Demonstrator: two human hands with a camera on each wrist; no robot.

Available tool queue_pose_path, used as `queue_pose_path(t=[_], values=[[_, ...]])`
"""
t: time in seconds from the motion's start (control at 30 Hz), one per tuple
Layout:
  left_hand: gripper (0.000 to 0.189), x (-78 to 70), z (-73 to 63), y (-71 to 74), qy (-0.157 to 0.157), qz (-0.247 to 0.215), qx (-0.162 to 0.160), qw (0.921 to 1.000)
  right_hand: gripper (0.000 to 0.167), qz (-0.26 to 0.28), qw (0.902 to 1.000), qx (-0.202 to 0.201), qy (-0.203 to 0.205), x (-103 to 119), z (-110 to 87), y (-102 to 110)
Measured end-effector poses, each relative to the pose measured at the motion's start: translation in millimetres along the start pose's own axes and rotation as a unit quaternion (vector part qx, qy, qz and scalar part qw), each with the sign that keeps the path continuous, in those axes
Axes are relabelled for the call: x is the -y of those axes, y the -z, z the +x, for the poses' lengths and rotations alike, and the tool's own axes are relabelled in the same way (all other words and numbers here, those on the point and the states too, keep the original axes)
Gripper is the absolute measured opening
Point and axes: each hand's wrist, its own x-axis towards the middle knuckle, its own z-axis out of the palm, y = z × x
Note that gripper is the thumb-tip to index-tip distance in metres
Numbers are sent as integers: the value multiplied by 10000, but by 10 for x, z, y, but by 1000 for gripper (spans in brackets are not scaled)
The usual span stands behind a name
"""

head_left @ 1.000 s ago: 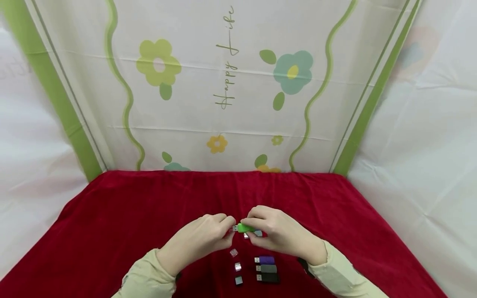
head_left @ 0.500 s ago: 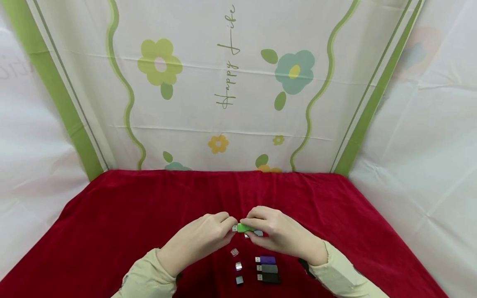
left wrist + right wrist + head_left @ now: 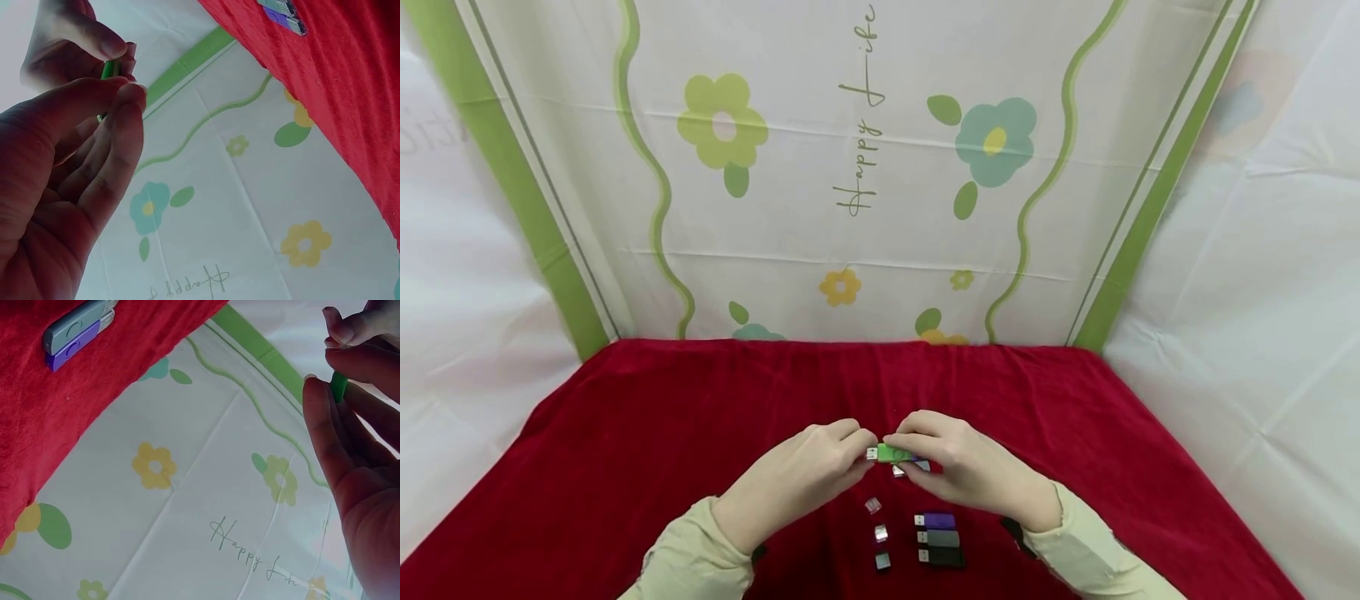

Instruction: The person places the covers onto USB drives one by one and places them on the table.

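Note:
In the head view my right hand pinches a bright green USB stick between thumb and fingers. Its bare metal connector points left, right at the fingertips of my left hand. The left thumb and index finger are pinched together on a small clear cap, now almost wholly hidden by them. In the left wrist view, part of the green stick shows beyond the left fingertips. Another USB stick lies on the cloth, partly covered by the right hand.
Purple, grey and black USB sticks lie in a column on the red cloth. Left of them lie three small caps, a clear one, a shiny one and a dark-edged one. A flowered curtain stands behind.
The green stick has turned slightly, so a mark on its side now shows. The clear piece at the left fingertips has slipped from sight. Both hands stay close together.

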Motion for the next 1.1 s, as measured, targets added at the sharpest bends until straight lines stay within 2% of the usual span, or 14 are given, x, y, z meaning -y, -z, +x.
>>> queue_pose_path(t=[0.37,0.7,0.93,1.1], values=[[22,12,2,66,248,104,311,9992,37,153,9998,-85,73,-18,29,14],[22,38,-35,70,96,72,220,9997,39,171,9997,-103,109,-18,48,21],[21,30,-10,73,0,219,199,9996,35,92,9997,-159,128,-9,36,23],[21,35,9,64,0,179,249,9995,40,102,9998,-172,70,-1,28,30]])
